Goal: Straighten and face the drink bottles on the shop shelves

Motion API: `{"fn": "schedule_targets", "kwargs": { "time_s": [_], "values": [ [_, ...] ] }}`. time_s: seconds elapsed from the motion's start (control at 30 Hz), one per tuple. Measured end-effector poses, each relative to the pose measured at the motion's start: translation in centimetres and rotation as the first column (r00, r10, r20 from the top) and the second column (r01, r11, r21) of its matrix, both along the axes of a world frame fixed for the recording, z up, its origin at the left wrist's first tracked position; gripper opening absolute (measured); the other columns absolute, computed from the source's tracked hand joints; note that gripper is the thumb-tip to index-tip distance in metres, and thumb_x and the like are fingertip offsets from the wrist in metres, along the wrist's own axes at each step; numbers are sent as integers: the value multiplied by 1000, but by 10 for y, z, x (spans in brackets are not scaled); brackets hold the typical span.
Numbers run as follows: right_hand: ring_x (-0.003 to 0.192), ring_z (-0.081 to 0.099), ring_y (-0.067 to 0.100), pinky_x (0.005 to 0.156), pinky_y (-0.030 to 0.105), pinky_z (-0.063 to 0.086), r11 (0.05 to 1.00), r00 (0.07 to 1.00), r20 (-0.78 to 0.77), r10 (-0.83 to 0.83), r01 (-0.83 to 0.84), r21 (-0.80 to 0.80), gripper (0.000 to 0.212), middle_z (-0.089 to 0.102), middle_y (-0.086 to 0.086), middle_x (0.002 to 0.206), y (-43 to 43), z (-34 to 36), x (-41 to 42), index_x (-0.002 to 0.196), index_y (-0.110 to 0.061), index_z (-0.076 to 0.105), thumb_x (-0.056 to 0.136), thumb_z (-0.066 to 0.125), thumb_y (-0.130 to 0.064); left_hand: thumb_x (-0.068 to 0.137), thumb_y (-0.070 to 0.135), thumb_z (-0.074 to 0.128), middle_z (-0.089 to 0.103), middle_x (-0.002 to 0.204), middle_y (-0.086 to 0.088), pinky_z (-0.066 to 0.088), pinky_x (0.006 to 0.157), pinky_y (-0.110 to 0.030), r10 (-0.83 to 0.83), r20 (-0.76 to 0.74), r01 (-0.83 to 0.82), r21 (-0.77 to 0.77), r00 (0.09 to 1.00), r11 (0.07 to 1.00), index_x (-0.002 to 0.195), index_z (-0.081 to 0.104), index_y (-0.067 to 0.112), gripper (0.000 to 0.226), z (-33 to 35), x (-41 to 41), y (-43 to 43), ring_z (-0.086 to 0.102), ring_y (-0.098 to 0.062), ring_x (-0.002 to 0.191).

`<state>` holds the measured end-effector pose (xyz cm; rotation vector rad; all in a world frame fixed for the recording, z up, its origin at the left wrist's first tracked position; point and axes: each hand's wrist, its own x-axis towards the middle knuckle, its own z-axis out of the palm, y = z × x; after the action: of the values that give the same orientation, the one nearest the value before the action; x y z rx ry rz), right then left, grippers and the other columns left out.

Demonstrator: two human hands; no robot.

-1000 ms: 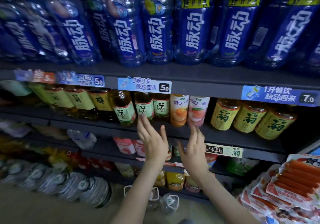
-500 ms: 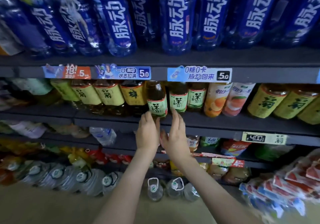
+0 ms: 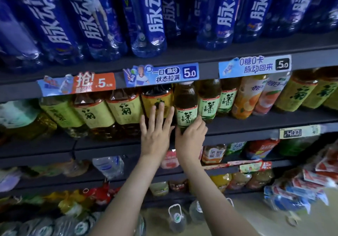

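A slim tea bottle with a green label (image 3: 185,107) stands at the front edge of the middle shelf (image 3: 256,126). My right hand (image 3: 191,138) grips its lower part from below and the right. My left hand (image 3: 156,133) lies flat with straight, spread fingers against the yellow-labelled tea bottle (image 3: 157,100) just left of it. More green-labelled tea bottles (image 3: 209,102) stand to the right, and wide yellow-labelled bottles (image 3: 124,109) to the left.
Tall blue drink bottles (image 3: 151,25) fill the top shelf above the price tags (image 3: 161,74). Orange and peach juice bottles (image 3: 250,98) stand right of the teas. Lower shelves hold mixed drinks; large water jugs (image 3: 176,219) sit on the floor. Packaged snacks (image 3: 311,177) hang at the right.
Both hands rose to the middle shelf. My right hand closed round the green-labelled tea bottle, and my left hand spread flat on the yellow-labelled bottle. The view shifted left and closer.
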<state>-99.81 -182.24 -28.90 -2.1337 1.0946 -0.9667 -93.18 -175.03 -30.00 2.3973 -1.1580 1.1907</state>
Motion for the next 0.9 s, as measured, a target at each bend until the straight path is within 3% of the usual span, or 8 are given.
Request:
{"fn": "schedule_targets", "kwargs": {
  "time_s": [0.33,0.43,0.57,0.8,0.9],
  "values": [
    [101,51,35,90,44,45,996,998,68,4,3,-92,52,56,20,110,-19,-11,-1,123,6,48,82,70,-18,91,22,46,-17,158,-7,-8,113,-54,-53,61,56,-40,997,998,151,-4,22,78,-8,-3,-19,-13,-27,145],
    [114,42,31,97,43,42,977,990,133,-39,65,-201,61,51,23,123,-30,-17,-17,134,6,37,85,69,-13,91,23,48,-15,158,-8,-8,113,-54,-73,123,73,0,990,997,151,-4,21,80,-11,-13,-34,-11,-27,145],
    [128,28,30,98,52,45,958,993,113,38,-4,-286,74,38,27,142,-51,-23,-20,147,-5,15,89,61,-4,92,22,37,-18,157,-7,-11,112,-52,-21,120,22,-3,993,1000,151,-4,19,73,-6,-15,-52,-14,-24,145],
    [115,34,30,92,50,48,949,992,122,-9,48,-313,80,44,26,136,-68,-20,-10,148,-8,12,86,62,1,92,16,32,-20,157,-7,-16,112,-50,3,81,-5,27,997,1000,151,-8,13,71,-1,-12,-61,-14,-19,145],
    [119,35,32,98,48,42,941,992,121,-43,81,-329,79,43,27,135,-66,-20,-9,147,-3,14,86,65,-4,93,23,47,-22,156,-8,-15,113,-50,30,59,-33,42,998,999,150,-10,13,81,3,-12,-58,-15,-21,145]
  ]
}}
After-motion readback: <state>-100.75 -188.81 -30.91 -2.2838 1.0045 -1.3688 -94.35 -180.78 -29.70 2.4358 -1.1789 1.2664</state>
